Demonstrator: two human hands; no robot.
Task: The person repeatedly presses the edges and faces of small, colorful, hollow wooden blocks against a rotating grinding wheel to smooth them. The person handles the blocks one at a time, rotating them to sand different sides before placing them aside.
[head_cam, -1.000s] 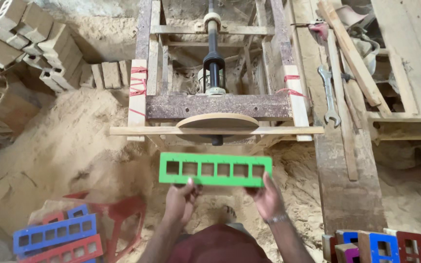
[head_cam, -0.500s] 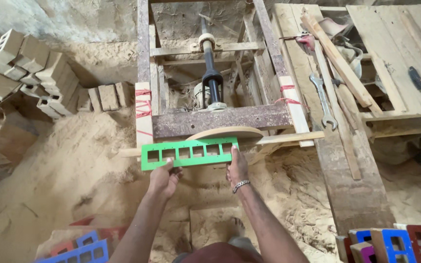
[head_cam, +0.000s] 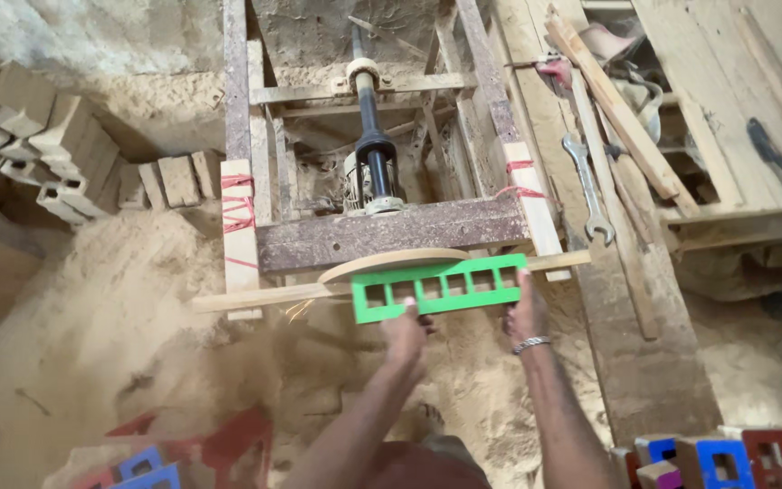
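Observation:
A green wooden frame [head_cam: 439, 287] with several square holes is pressed against the underside edge of a round wooden disc [head_cam: 391, 265] on a rough wooden machine frame [head_cam: 391, 231]. My left hand [head_cam: 406, 332] grips the frame's lower edge near its middle. My right hand [head_cam: 525, 313], with a metal bracelet on the wrist, holds the frame's right end. Sparks or dust fly off at the left of the disc [head_cam: 299, 311]. A motor with a black shaft [head_cam: 373, 158] stands above the disc.
Sawdust [head_cam: 110, 344] covers the ground. Stacked wooden blocks [head_cam: 56, 145] lie at the left. A spanner [head_cam: 590, 195] and planks rest on the right bench. Red and blue frames [head_cam: 174, 453] lie at the bottom left, more coloured ones [head_cam: 726, 457] at the bottom right.
Both hands have lifted the green frame up from over the sawdust and brought it against the disc, then slid it to the right. Dust now flies off at the left.

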